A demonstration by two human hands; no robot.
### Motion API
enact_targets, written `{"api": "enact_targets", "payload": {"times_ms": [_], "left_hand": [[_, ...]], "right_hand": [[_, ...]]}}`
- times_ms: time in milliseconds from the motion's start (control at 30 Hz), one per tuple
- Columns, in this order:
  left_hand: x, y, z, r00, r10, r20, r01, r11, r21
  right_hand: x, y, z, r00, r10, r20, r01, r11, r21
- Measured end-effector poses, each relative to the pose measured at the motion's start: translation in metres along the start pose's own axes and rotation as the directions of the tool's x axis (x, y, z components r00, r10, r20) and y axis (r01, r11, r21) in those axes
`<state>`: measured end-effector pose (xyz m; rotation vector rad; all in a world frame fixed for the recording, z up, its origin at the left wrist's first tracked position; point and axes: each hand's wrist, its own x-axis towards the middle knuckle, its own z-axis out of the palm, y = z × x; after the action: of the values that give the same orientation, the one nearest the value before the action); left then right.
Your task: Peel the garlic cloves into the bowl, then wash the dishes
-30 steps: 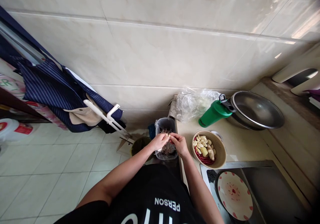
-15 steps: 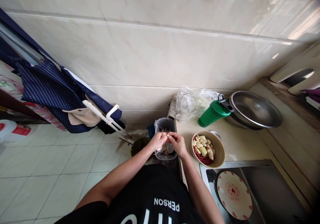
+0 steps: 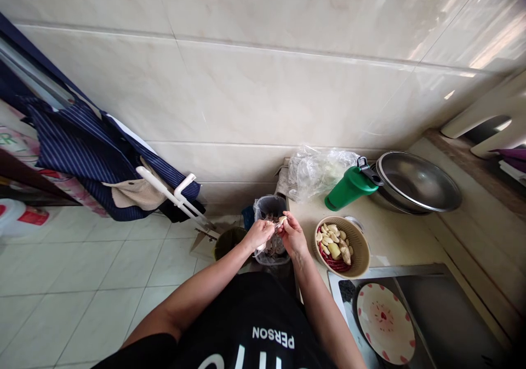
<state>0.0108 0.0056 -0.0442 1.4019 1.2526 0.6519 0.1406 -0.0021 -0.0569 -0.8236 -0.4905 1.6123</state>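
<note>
My left hand (image 3: 258, 233) and my right hand (image 3: 292, 236) meet above a small waste bin (image 3: 269, 204) lined with clear plastic and holding dark scraps. Both hands pinch a small pale piece, apparently a garlic clove (image 3: 281, 220), between their fingertips. Just right of my right hand a tan basket (image 3: 360, 251) on the counter holds peeled pale cloves over red chillies.
A crumpled clear plastic bag (image 3: 314, 171), a green bottle (image 3: 349, 187) lying on its side and a steel bowl (image 3: 417, 181) sit at the back of the counter. A red-patterned plate (image 3: 384, 322) lies in the sink. Striped cloth (image 3: 94, 149) hangs at left over the tiled floor.
The hands have stayed over the bin, shifting slightly; the right hand's fingers have lifted a little with the pale piece. The view has drifted slightly.
</note>
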Motion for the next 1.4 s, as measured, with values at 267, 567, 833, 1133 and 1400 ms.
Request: {"api": "enact_targets", "payload": {"times_ms": [267,567,833,1133,1400], "left_hand": [[0.000,0.003,-0.001,0.995,-0.093,0.045,0.101,0.970,-0.223],[0.001,0.005,0.004,0.999,-0.029,0.043,0.039,0.971,-0.235],[0.002,-0.003,0.001,0.995,0.070,0.078,-0.061,0.992,-0.110],[0.001,-0.004,0.000,0.992,0.120,0.049,-0.120,0.993,-0.017],[0.002,-0.007,0.000,0.992,0.126,-0.003,-0.125,0.990,0.060]], "right_hand": [[-0.002,-0.005,-0.003,0.973,-0.230,0.026,0.224,0.907,-0.355],[-0.011,-0.023,0.000,0.857,-0.377,0.351,0.494,0.411,-0.766],[-0.014,-0.032,0.003,0.817,-0.372,0.441,0.536,0.206,-0.819],[-0.015,-0.029,0.005,0.802,-0.368,0.469,0.546,0.135,-0.827],[-0.018,-0.029,0.012,0.818,-0.382,0.430,0.528,0.201,-0.825]]}}
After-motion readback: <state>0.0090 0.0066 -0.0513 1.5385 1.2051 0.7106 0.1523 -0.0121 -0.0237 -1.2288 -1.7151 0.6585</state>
